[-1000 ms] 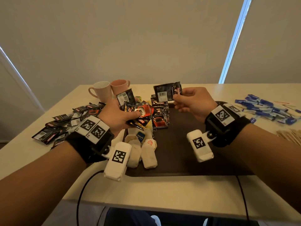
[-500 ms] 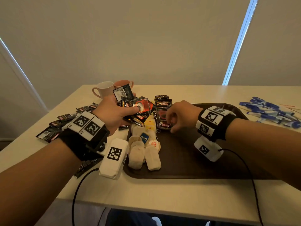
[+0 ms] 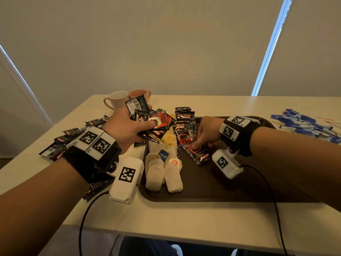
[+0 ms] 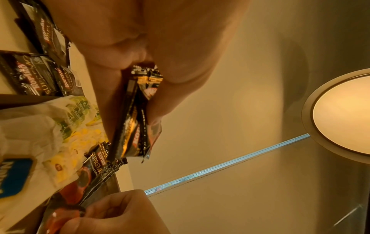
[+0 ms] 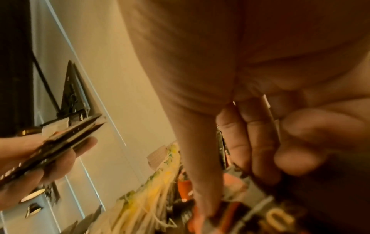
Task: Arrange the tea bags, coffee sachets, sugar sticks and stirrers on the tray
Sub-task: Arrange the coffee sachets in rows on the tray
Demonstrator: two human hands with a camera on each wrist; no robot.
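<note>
You're on the coffee step: your right hand [image 3: 206,134] pinches a sachet [image 3: 196,151] onto the tray [image 3: 212,189], your left hand [image 3: 125,130] grips a bunch [image 3: 151,124]; release it squarely, I'd say, then take another.

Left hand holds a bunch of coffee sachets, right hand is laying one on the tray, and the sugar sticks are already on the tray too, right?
Not quite: in the head view the sugar sticks lie on the table, right of the tray. The rest holds.

Dark coffee sachets [image 3: 184,132] overlap beside tea bags [image 3: 163,170] on tray [image 3: 212,189].
</note>
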